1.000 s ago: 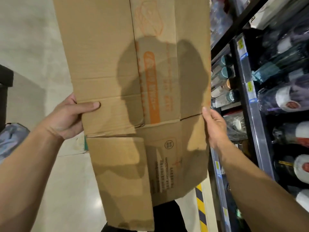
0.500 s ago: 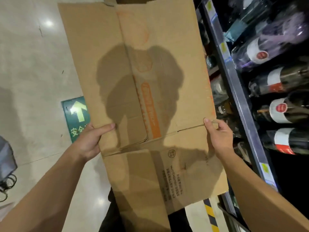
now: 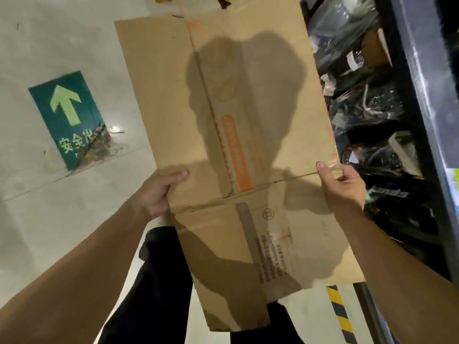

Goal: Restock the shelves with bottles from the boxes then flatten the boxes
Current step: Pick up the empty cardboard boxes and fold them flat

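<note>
A flattened brown cardboard box (image 3: pixel 248 100) with an orange printed stripe is held out flat over the floor in front of me. My left hand (image 3: pixel 159 192) grips its left edge, thumb lying on top of the board. My right hand (image 3: pixel 344 187) grips the right edge at the flap fold, thumb on top and fingers underneath. The lower flaps hang toward my legs. No bottles are clearly seen; the shelf on the right holds dark wrapped goods.
A dark shelf unit (image 3: pixel 419 95) runs along the right with plastic-wrapped items low down. A green floor sign with an arrow (image 3: pixel 67 115) is stuck to the pale floor at left. Yellow-black hazard tape (image 3: pixel 340 316) marks the floor by the shelf base.
The box has come down from upright toward flat and lower. My view has tilted down, so the wine bottles on the upper shelves have left the picture. Both hands keep their hold.
</note>
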### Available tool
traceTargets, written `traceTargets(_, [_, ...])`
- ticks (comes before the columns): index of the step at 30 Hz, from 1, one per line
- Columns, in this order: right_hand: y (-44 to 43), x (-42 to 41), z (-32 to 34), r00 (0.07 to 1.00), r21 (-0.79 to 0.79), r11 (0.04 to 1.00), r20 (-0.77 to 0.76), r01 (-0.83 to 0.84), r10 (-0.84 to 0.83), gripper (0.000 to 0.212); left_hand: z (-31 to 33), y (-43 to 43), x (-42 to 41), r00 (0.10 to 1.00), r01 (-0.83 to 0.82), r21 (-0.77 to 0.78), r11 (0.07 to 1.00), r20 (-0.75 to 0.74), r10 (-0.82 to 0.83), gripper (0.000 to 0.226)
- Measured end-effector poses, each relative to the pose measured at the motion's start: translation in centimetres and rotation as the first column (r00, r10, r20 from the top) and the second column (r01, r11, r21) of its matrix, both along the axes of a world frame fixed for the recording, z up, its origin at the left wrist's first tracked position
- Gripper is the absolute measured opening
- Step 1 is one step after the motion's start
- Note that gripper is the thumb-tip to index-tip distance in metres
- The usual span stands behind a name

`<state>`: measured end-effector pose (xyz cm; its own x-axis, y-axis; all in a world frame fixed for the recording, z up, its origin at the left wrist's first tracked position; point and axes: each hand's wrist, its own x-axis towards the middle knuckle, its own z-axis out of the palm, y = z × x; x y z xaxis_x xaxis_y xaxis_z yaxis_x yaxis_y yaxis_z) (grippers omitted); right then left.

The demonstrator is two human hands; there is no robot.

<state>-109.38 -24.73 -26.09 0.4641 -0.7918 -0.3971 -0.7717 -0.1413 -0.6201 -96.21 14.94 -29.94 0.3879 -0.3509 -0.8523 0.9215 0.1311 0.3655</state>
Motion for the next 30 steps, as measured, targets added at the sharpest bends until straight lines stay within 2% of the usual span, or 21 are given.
traceTargets(4, [-1.0,-1.4,-5.8,1.000,0.053,0.998,0.009,0.025,-0.026,0.033,-5.5,-1.1,-1.8,0.999,0.045,0.017,0.999,-0.008,-0.045,0.048])
traceTargets(8, [-1.2,-0.9,-10.3,1.000,0.084,0.996,-0.022,0.001,0.001,0.016,-10.3,-1.4,-2.1,0.999,0.050,0.085,0.995,-0.019,-0.049,0.057])
traceTargets(9, [-1.3,-0.7,-11.4,0.999,0.091,0.996,-0.040,-0.017,0.021,0.018,-11.3,-1.5,-1.9,0.998,0.052,0.098,0.994,-0.024,-0.049,0.058])
traceTargets(12, [-1.8,-0.3,-14.7,0.984,0.026,0.994,-0.138,-0.110,0.113,0.045,-14.0,-2.4,-1.5,0.999,0.047,0.167,0.985,0.008,-0.049,0.063])
traceTargets(14, [-2.0,0.1,-16.5,0.980,0.022,0.993,-0.160,-0.119,0.121,0.052,-15.8,-3.3,-1.4,0.997,0.033,0.276,0.961,0.054,-0.049,0.061])
traceTargets(16, [-2.0,0.6,-17.8,0.982,0.031,0.994,-0.155,-0.107,0.110,0.048,-17.4,-4.2,-1.3,0.983,0.080,0.496,0.865,0.106,-0.151,0.055])
traceTargets(18, [-1.8,1.0,-19.0,0.980,0.011,0.992,-0.158,-0.123,0.123,0.044,-18.9,-4.7,-1.2,0.950,0.122,0.706,0.698,0.120,-0.288,0.062])
traceTargets(21, [-1.1,1.7,-20.6,0.977,0.013,0.988,-0.151,-0.152,0.152,0.045,-20.3,-4.8,-0.8,0.899,0.104,0.824,0.557,0.161,-0.407,0.070])
traceTargets(25, [0.0,3.1,-22.6,0.938,0.099,0.957,-0.197,-0.272,0.286,0.028,-21.3,-4.3,0.4,0.875,0.077,0.882,0.465,0.164,-0.455,0.068])
traceTargets(27, [0.2,3.7,-23.2,0.900,0.128,0.931,-0.241,-0.343,0.365,0.052,-21.3,-4.3,0.7,0.867,0.089,0.905,0.415,0.135,-0.480,0.070])
traceTargets(30, [0.7,4.2,-22.7,0.833,0.126,0.905,-0.355,-0.406,0.424,0.082,-20.4,-4.5,0.9,0.842,0.160,0.931,0.327,0.045,-0.538,0.084])
